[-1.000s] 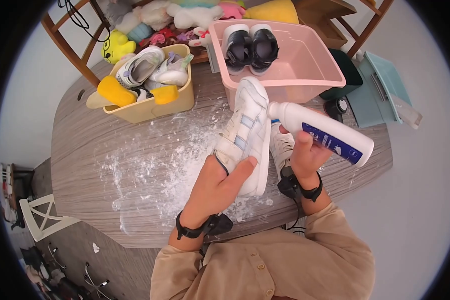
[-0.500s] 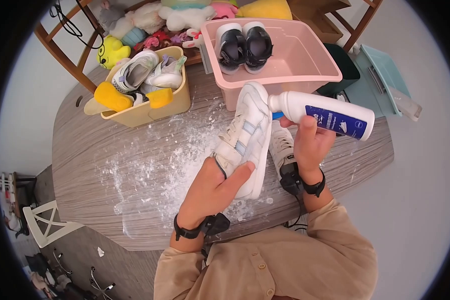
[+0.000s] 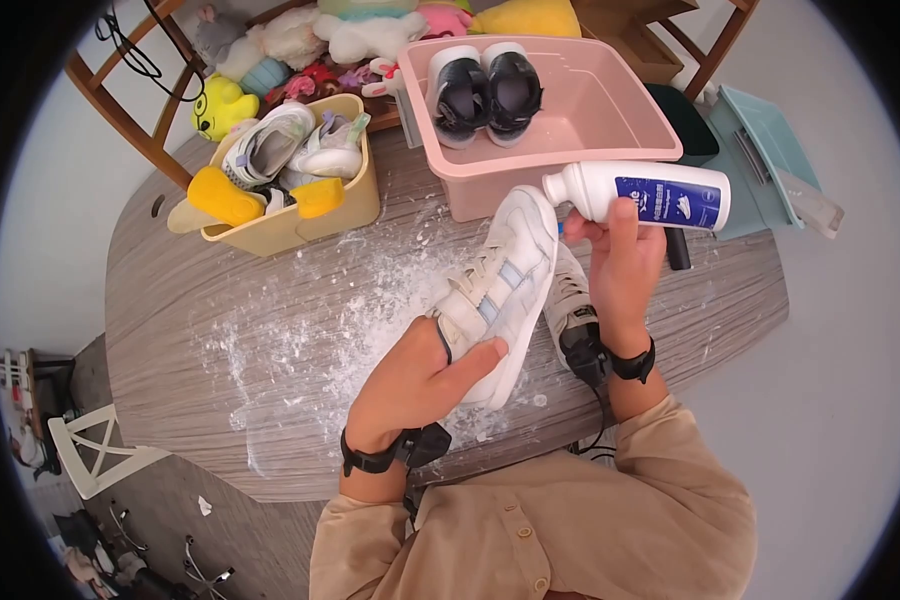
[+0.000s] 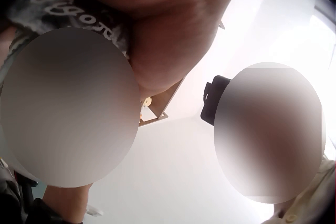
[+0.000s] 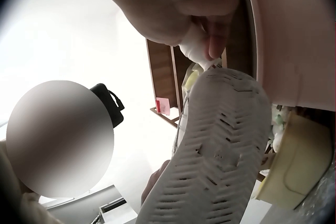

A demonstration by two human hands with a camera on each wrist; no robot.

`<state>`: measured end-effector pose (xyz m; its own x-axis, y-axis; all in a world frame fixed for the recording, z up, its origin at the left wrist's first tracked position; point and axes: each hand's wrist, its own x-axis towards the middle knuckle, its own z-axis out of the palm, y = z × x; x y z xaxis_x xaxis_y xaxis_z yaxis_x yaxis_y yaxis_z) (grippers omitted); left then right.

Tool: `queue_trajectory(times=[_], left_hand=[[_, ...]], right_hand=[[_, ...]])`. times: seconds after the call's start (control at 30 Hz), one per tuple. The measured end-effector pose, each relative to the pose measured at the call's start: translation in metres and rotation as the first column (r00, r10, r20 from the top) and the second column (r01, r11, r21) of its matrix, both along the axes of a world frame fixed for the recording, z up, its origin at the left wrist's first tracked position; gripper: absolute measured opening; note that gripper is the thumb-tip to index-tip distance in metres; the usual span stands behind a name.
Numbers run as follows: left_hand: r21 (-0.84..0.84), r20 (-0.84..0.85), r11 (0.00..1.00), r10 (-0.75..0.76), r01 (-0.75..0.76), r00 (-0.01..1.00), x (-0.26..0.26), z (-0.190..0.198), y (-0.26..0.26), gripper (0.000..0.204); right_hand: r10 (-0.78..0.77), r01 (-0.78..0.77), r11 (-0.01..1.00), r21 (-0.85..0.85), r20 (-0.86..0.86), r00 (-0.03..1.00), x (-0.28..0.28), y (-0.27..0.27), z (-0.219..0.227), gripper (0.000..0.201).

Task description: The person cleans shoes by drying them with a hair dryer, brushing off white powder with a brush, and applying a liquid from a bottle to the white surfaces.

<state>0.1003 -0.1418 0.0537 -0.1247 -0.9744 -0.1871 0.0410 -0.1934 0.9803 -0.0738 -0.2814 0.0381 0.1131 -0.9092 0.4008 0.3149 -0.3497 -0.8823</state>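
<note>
My left hand (image 3: 410, 375) grips a white sneaker (image 3: 505, 290) at its heel, fingers inside the opening and thumb along the side. The sneaker has pale blue stripes and is held tilted, toe up. Its ridged sole (image 5: 215, 155) fills much of the right wrist view. My right hand (image 3: 625, 275) holds a white plastic bottle (image 3: 595, 190) with a blue label, lying nearly level, its neck right above the sneaker's toe. Something small and blue (image 3: 561, 229) shows by the right fingertips, mostly hidden. Beneath the right hand, a second white sneaker (image 3: 573, 305) rests on the table.
White powdery smears mark the wooden table (image 3: 170, 300). A pink bin (image 3: 560, 165) with two black-and-white shoes stands at the back, and a yellow bin (image 3: 300, 230) of shoes at the back left. A black cylinder (image 3: 678, 250) stands right, near a teal bin (image 3: 760, 150).
The bottle has risen and swung from slanting down to the right to nearly level. The sneaker's toe has tipped to the right and slightly lower, with the left hand still gripping it.
</note>
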Motion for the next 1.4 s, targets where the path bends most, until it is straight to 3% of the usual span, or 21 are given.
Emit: queue_trajectory(times=[0.2, 0.37, 0.47, 0.57, 0.6, 0.67, 0.77, 0.9, 0.93, 1.03, 1.13, 1.2, 1.3, 1.4], left_hand=[[0.043, -0.16, 0.998, 0.049, -0.043, 0.986, -0.002, -0.002, -0.005, 0.042], [-0.009, -0.154, 1.0, 0.027, -0.028, 0.988, -0.004, -0.012, 0.003, 0.055], [-0.101, -0.098, 0.995, -0.032, 0.022, 0.995, -0.004, -0.03, 0.014, 0.063], [-0.19, -0.127, 0.975, -0.137, 0.111, 0.982, -0.003, -0.049, 0.024, 0.071], [-0.144, -0.089, 0.974, -0.191, 0.177, 0.978, 0.0, -0.052, 0.027, 0.079], [-0.037, -0.32, 0.998, -0.058, 0.049, 0.946, -0.002, -0.067, 0.032, 0.077], [0.158, -0.567, 0.986, 0.128, -0.045, 0.814, -0.006, -0.065, 0.034, 0.07], [0.321, -0.702, 0.946, 0.271, -0.048, 0.659, -0.003, -0.07, 0.037, 0.059], [0.329, -0.7, 0.943, 0.286, -0.06, 0.654, -0.002, -0.071, 0.039, 0.058], [0.368, -0.673, 0.919, 0.37, -0.144, 0.641, -0.003, -0.069, 0.044, 0.053], [0.438, -0.589, 0.845, 0.527, -0.307, 0.613, -0.005, -0.061, 0.048, 0.047], [0.5, -0.522, 0.762, 0.644, -0.411, 0.56, -0.002, -0.057, 0.052, 0.043], [0.494, -0.51, 0.732, 0.681, -0.469, 0.526, -0.002, -0.055, 0.055, 0.04], [0.477, -0.516, 0.757, 0.653, -0.447, 0.555, -0.006, -0.049, 0.056, 0.039]], right_hand=[[0.134, -0.178, 0.961, 0.212, 0.209, 0.969, 0.006, 0.003, 0.004, 0.043], [0.26, -0.417, 0.827, 0.376, 0.401, 0.878, 0.008, 0.01, 0.005, 0.045], [0.295, -0.494, 0.771, 0.403, 0.461, 0.837, 0.014, 0.015, 0.001, 0.046], [0.3, -0.466, 0.785, 0.408, 0.407, 0.862, 0.023, 0.026, 0.001, 0.052], [0.317, -0.475, 0.787, 0.394, 0.401, 0.859, 0.025, 0.03, 0.0, 0.051], [0.349, -0.489, 0.794, 0.362, 0.389, 0.853, 0.029, 0.036, -0.003, 0.049], [0.342, -0.449, 0.845, 0.291, 0.353, 0.871, 0.032, 0.042, -0.012, 0.044], [0.376, -0.455, 0.873, 0.174, 0.352, 0.857, 0.032, 0.054, -0.031, 0.042], [0.403, -0.493, 0.859, 0.139, 0.413, 0.817, 0.031, 0.057, -0.031, 0.04], [0.423, -0.483, 0.864, 0.142, 0.317, 0.849, 0.025, 0.057, -0.046, 0.044], [0.222, -0.233, 0.967, 0.102, 0.104, 0.969, 0.012, 0.054, -0.061, 0.053], [0.185, -0.207, 0.969, -0.135, -0.156, 0.97, 0.002, 0.066, -0.048, 0.06], [0.311, -0.33, 0.901, -0.281, -0.11, 0.944, 0.004, 0.073, -0.047, 0.062], [0.451, -0.479, 0.851, -0.213, -0.166, 0.877, -0.001, 0.074, -0.046, 0.06]])
